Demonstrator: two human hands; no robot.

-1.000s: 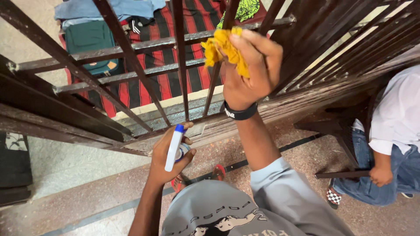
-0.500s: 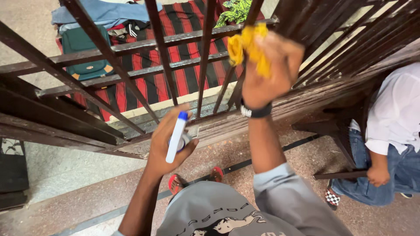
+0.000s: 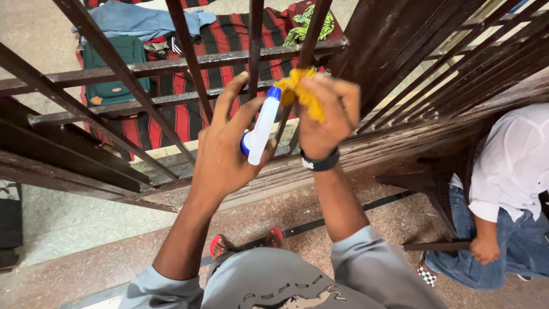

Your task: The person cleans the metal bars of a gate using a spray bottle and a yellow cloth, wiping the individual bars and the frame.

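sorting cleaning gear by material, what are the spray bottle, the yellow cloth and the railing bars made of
Spray bottle: looks like smooth white plastic with a blue cap, slightly glossy. Yellow cloth: soft fabric, bunched and fuzzy at the edges, possibly microfibre. Railing bars: probably painted metal, dark brown, thin and straight with a dull sheen.

Two hands (image 3: 226, 154), one bottle (image 3: 260, 129), one cloth (image 3: 303, 91)

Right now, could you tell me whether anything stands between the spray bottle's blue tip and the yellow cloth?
Nothing visible does. The left hand holds the spray bottle with its tip right at the yellow cloth, bunched in the right hand before the railing bars.
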